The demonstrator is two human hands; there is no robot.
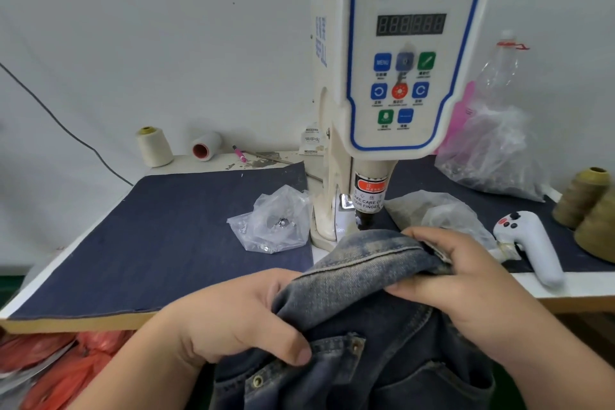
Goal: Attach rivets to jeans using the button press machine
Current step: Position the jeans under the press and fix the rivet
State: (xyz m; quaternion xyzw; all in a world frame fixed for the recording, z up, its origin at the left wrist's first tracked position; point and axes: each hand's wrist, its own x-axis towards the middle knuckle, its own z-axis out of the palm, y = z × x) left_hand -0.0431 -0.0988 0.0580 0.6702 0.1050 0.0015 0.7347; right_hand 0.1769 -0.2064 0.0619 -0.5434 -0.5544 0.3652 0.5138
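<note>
Head view: both hands gripping the jeans just in front of the button press machine, left hand pinching the fabric near the pocket, right hand clamped on the folded waistband; two rivets already set on the pocket, next spot not yet under the punch.

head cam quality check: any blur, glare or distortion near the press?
Head view: wide-angle bend tilts the button press machine and curves the table edge; soft even light, faint shadows, no strong glare; panel text slightly smeared; hands and jeans reasonably sharp.
</note>
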